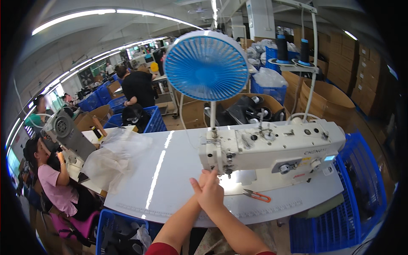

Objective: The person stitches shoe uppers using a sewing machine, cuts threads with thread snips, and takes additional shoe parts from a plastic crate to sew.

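Note:
Both my forearms reach in from the lower edge and come together at the left end of a white sewing machine (272,151). My right hand (212,196) lies over the left one, its thumb sticking out to the left and its fingers pointing up toward the machine head. My left hand (205,175) is mostly hidden behind it. Its fingertips reach up to the underside of the head, beside the needle area; whether they grip anything does not show. Orange-handled thread snips (257,195) lie on the white table (170,170) right of my hands.
A blue fan (207,68) stands behind the machine head. Sheer white fabric (117,157) covers the table's left part. Blue crates (325,229) flank the table, and black thread cones (282,49) stand on a rack. A person in pink (57,182) sits at the left; another in black (138,87) stands beyond.

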`<state>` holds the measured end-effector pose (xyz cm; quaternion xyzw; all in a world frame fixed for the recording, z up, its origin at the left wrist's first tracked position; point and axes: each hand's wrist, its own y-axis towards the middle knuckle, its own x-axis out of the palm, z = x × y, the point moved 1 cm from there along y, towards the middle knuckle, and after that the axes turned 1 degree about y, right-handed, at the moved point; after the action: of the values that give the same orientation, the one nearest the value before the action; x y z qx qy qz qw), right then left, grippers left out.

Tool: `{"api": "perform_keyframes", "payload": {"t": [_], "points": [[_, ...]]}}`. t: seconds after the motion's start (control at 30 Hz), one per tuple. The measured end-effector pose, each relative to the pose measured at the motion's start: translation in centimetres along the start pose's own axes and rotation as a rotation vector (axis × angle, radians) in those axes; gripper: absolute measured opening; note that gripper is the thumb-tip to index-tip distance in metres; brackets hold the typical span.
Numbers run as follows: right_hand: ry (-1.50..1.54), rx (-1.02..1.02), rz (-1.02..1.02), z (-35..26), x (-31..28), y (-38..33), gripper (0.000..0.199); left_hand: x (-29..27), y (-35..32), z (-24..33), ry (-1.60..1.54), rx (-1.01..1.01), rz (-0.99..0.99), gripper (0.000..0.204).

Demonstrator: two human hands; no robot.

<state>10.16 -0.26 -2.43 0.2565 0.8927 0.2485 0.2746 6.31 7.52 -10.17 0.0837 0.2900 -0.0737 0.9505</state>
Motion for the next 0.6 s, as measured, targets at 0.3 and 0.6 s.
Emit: {"api": "perform_keyframes", "payload": {"t": [0.3,0.6], "points": [[0.791,0.014,0.183,0.4,0.1,-0.2,0.04,0.9,1.1,-0.4,-0.071,-0.015,-0.025,0.026],[-0.048,-0.047,-0.283,5.6,-6.8,-1.2,0.017,-1.3,0.7,-0.8,0.16,0.26,-0.085,0.023]]}}
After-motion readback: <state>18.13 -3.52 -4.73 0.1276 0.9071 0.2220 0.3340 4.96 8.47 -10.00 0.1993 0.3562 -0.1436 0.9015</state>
